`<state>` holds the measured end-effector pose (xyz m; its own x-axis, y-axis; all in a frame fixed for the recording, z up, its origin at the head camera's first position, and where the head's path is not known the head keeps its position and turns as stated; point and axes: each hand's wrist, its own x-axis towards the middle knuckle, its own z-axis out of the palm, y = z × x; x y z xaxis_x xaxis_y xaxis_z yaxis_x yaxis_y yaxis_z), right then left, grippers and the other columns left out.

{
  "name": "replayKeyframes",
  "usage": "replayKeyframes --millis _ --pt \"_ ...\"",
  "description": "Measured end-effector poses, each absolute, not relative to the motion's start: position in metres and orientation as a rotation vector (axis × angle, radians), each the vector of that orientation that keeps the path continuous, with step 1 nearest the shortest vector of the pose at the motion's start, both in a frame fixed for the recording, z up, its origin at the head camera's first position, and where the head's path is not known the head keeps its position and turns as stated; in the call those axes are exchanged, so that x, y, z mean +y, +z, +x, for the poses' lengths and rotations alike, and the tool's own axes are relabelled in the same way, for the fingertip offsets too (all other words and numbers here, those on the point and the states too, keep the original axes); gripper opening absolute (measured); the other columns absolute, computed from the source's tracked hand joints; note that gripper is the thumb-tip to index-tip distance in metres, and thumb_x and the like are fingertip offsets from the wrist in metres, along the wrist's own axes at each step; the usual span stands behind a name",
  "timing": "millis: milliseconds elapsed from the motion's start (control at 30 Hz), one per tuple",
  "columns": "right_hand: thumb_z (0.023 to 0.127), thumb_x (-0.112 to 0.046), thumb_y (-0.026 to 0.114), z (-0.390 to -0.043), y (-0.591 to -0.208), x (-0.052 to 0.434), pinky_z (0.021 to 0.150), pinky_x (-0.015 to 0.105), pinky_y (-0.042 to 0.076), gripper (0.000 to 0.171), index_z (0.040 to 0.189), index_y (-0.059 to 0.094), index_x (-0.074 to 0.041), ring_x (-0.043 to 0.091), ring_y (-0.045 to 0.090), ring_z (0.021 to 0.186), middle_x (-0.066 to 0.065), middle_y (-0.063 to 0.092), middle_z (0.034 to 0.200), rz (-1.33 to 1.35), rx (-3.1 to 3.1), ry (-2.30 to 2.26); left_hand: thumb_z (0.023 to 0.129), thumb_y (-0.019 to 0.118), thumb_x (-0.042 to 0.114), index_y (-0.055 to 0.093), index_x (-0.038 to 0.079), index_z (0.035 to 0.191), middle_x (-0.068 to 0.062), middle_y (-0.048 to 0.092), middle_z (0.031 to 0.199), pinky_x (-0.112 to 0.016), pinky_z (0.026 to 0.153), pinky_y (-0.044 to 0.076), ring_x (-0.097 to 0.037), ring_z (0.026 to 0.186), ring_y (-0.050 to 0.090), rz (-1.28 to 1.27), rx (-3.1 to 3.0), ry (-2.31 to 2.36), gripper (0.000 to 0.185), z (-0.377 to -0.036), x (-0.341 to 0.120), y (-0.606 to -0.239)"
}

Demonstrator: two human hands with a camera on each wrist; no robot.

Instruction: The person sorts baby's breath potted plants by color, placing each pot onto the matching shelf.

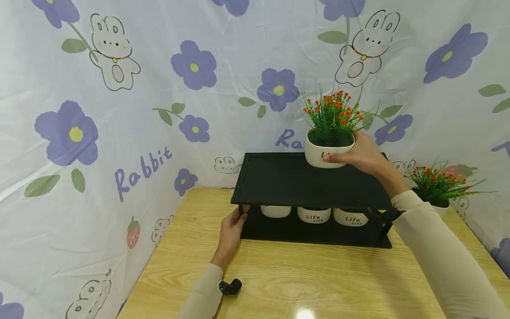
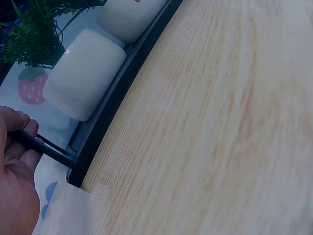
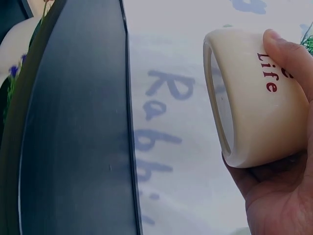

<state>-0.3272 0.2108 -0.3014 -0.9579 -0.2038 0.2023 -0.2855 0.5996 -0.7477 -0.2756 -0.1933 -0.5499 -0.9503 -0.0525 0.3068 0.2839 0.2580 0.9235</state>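
My right hand (image 1: 366, 153) grips a white oval potted plant (image 1: 332, 116) with red flowers and green grass-like leaves. Thumb in front and fingers behind, it holds the pot up over the black two-tier shelf (image 1: 279, 181). In the right wrist view the pot (image 3: 254, 122) shows its base and red "Life" lettering, apart from the top board (image 3: 83, 127). At the shelf's left end my left hand (image 1: 231, 228) grips a thin black post (image 2: 46, 152), fingers curled round it. White pots (image 1: 314, 215) stand in a row on the lower tier, their plants mostly hidden by the top board.
Another red-flowered potted plant (image 1: 436, 190) stands right of the shelf, partly behind my right forearm. The shelf rests on a light wooden table (image 1: 287, 279). Behind hangs a white cloth (image 1: 223, 26) printed with rabbits and purple flowers.
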Motion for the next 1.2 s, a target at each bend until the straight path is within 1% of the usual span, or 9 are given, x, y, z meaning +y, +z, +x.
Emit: replayKeyframes --millis 100,167,267,400,467,700,867,1100,1200 --pt "0.082 -0.052 0.089 -0.332 -0.304 0.199 0.119 0.070 0.038 0.126 0.172 0.012 -0.008 0.047 0.038 0.154 0.025 0.030 0.172 0.429 -2.737 1.277 0.110 0.059 0.009 0.067 0.007 0.143 -0.018 0.068 0.145 -0.042 0.114 0.053 -0.033 0.141 0.061 -0.225 -2.252 -1.736 0.034 -0.276 -0.193 -0.550" --pt "0.081 -0.052 0.090 -0.335 -0.306 0.190 0.117 0.068 0.041 0.126 0.172 0.014 -0.007 0.046 0.043 0.150 0.026 0.036 0.168 0.450 -2.742 1.283 0.110 0.060 0.009 0.068 0.007 0.143 -0.018 0.068 0.144 -0.041 0.113 0.053 -0.033 0.140 0.061 -0.221 -2.249 -1.736 0.034 -0.276 -0.194 -0.550" --pt "0.080 -0.054 0.090 -0.339 -0.308 0.178 0.117 0.068 0.042 0.128 0.171 0.013 -0.006 0.046 0.042 0.151 0.026 0.036 0.168 0.467 -2.757 1.283 0.110 0.060 0.010 0.069 0.008 0.142 -0.017 0.068 0.144 -0.044 0.114 0.053 -0.032 0.140 0.061 -0.214 -2.248 -1.740 0.033 -0.275 -0.194 -0.550" --pt "0.080 -0.058 0.089 -0.343 -0.310 0.164 0.122 0.069 0.036 0.132 0.172 0.010 -0.004 0.046 0.031 0.159 0.025 0.025 0.174 0.478 -2.791 1.289 0.110 0.059 0.010 0.069 0.009 0.142 -0.015 0.069 0.143 -0.049 0.115 0.051 -0.031 0.140 0.061 -0.206 -2.250 -1.759 0.033 -0.275 -0.194 -0.549" --pt "0.080 -0.059 0.088 -0.346 -0.310 0.158 0.122 0.069 0.036 0.133 0.171 0.009 -0.003 0.046 0.029 0.160 0.025 0.023 0.175 0.487 -2.808 1.296 0.110 0.059 0.010 0.069 0.010 0.142 -0.015 0.069 0.144 -0.051 0.116 0.050 -0.031 0.141 0.061 -0.199 -2.250 -1.770 0.033 -0.276 -0.194 -0.549" --pt "0.080 -0.060 0.087 -0.353 -0.312 0.137 0.123 0.068 0.035 0.136 0.171 0.004 -0.003 0.045 0.023 0.163 0.024 0.017 0.177 0.499 -2.842 1.318 0.110 0.060 0.011 0.069 0.008 0.142 -0.013 0.070 0.143 -0.048 0.116 0.050 -0.028 0.141 0.061 -0.175 -2.259 -1.781 0.033 -0.277 -0.194 -0.549" --pt "0.079 -0.062 0.087 -0.357 -0.316 0.123 0.122 0.068 0.037 0.137 0.171 0.005 -0.004 0.045 0.026 0.162 0.024 0.020 0.176 0.526 -2.856 1.297 0.110 0.060 0.011 0.069 0.008 0.141 -0.013 0.070 0.143 -0.050 0.115 0.050 -0.029 0.140 0.061 -0.182 -2.261 -1.769 0.033 -0.276 -0.194 -0.548" --pt "0.077 -0.064 0.088 -0.361 -0.327 0.104 0.118 0.068 0.042 0.138 0.172 0.006 -0.007 0.047 0.038 0.155 0.024 0.026 0.174 0.586 -2.850 1.275 0.110 0.059 0.010 0.068 0.005 0.142 -0.017 0.068 0.144 -0.048 0.115 0.051 -0.033 0.141 0.060 -0.187 -2.263 -1.757 0.034 -0.275 -0.193 -0.548" --pt "0.075 -0.063 0.090 -0.364 -0.333 0.099 0.118 0.067 0.043 0.140 0.172 0.005 -0.008 0.046 0.042 0.153 0.024 0.029 0.173 0.610 -2.834 1.298 0.110 0.060 0.009 0.068 0.005 0.142 -0.018 0.068 0.144 -0.049 0.116 0.050 -0.033 0.142 0.059 -0.193 -2.249 -1.772 0.033 -0.275 -0.193 -0.547"
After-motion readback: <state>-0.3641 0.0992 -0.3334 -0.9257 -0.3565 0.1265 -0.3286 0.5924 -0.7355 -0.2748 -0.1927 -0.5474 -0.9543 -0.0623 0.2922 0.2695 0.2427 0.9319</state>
